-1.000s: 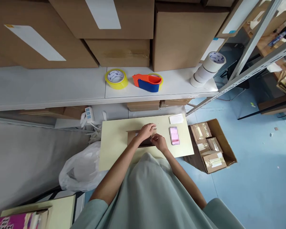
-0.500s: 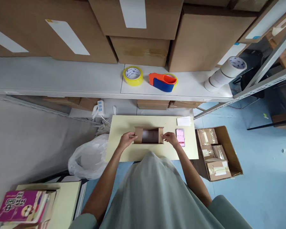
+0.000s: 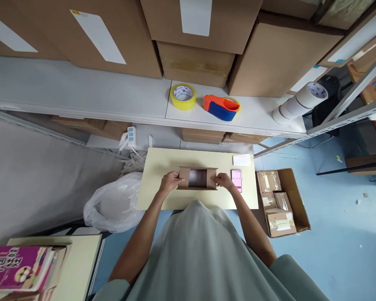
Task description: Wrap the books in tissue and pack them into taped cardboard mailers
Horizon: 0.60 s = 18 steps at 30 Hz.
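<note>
A small brown cardboard box (image 3: 184, 172) lies on the cream tabletop (image 3: 163, 159), its long flaps spread out and its middle open. Between its two end flaps the inside shows pale and dark. My left hand (image 3: 170, 182) is closed on the left end flap, fingers pinched at its edge. At the opposite end my right hand (image 3: 224, 181) pinches the right end flap. Close to the right hand lies a phone (image 3: 237, 180) with a lit pink screen, and white paper slips (image 3: 241, 160) are just behind it.
On the shelf (image 3: 113, 90) ahead are a yellow tape roll (image 3: 183, 97), an orange-blue tape dispenser (image 3: 221, 108) and stacked white rolls (image 3: 301, 102). A carton (image 3: 301, 205) with small taped boxes stands right. A plastic bag (image 3: 113, 205) and books (image 3: 19, 267) are left.
The end flaps have come further inward over the box, so its opening looks narrower. Both hands moved in with them. The whole view has shifted and tilted slightly.
</note>
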Motion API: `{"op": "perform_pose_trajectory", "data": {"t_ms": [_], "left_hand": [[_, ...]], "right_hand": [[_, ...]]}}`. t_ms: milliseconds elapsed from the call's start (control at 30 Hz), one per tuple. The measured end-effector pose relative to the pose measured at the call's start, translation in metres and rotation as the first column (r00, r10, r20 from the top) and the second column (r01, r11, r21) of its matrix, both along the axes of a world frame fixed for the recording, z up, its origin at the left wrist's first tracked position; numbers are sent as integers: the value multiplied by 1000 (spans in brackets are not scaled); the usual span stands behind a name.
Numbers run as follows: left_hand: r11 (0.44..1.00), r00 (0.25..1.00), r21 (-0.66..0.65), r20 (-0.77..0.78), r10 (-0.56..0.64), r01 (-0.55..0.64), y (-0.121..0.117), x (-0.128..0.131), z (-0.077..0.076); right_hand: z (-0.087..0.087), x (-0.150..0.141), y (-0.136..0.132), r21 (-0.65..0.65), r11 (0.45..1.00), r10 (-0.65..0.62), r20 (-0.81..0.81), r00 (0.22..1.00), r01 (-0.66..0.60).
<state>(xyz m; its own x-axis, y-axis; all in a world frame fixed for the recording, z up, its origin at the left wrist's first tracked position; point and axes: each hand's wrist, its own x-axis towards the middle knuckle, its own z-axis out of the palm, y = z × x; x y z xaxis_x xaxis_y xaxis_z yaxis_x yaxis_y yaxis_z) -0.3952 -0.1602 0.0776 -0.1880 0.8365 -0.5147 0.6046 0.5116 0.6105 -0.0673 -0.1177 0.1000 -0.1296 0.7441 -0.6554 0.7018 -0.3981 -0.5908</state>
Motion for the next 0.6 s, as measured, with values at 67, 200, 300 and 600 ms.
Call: {"op": "perform_pose_trajectory", "data": {"t_ms": [67,200,300,600], "left_hand": [[1000,999,-10,-34,-4,4,2,5,-1],[1000,998,-20,-63,-19,18,6,8,0],[999,999,-17,-27,-40,40,-1,2,5],[888,948,334,-55,-315,315,-19,-17,41]], "right_hand": [[-1,-1,-2,13,1000,-2,13,1000,2],[-4,-8,-4,51,998,-27,69,997,23],[4,-3,-9,49,999,-17,52,998,15],[37,20,-37,430,890,155,28,987,-152]]}}
